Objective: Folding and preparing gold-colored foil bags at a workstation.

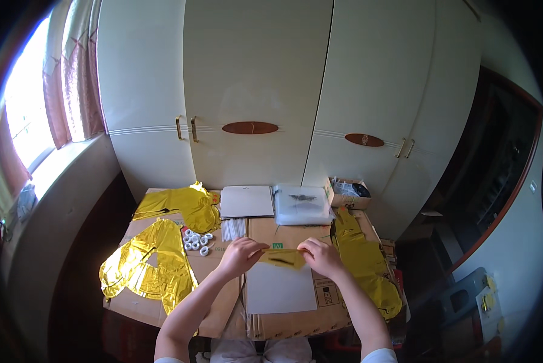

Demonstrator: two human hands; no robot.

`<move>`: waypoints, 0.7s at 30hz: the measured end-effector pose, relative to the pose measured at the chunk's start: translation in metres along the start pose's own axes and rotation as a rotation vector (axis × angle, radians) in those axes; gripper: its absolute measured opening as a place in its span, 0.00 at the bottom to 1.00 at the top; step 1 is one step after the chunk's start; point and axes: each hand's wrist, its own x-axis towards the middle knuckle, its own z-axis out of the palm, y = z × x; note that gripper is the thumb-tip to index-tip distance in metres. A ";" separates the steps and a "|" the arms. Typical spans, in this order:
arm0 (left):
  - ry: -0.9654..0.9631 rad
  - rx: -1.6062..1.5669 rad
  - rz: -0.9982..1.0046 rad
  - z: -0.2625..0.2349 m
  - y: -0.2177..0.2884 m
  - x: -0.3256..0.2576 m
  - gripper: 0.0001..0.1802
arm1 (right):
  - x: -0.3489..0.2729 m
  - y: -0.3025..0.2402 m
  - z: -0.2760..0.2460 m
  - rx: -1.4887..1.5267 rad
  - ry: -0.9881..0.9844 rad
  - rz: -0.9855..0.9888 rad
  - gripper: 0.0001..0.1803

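My left hand (241, 255) and my right hand (323, 257) pinch the two ends of a folded gold foil piece (284, 259), stretched between them. It has a dark mark on it and looks like a flat foil balloon. Beneath it lies a white card sheet (281, 291) on the cardboard-covered table (220, 314). Flat gold foil balloons spread out to the left (143, 257), and more gold foil (189, 202) is behind them. Past my right hand, further gold foil balloons (368, 266) lie along the table's right side.
Small white rolls (197, 241) cluster left of my left hand. Behind are a stack of white sheets (246, 201), thin white strips (234, 228), a clear plastic package (301, 206) and an open carton (349, 195). Pale cabinets (253, 72) stand beyond the table.
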 end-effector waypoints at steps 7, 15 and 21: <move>-0.011 0.256 0.310 0.032 -0.007 -0.061 0.10 | -0.064 0.001 0.054 -0.273 0.184 -0.361 0.03; -0.051 0.201 -0.090 0.046 0.004 -0.112 0.11 | -0.124 0.005 0.080 0.086 0.028 0.103 0.33; -0.182 0.060 -0.322 0.050 0.004 -0.120 0.16 | -0.127 0.021 0.085 0.436 -0.050 0.385 0.47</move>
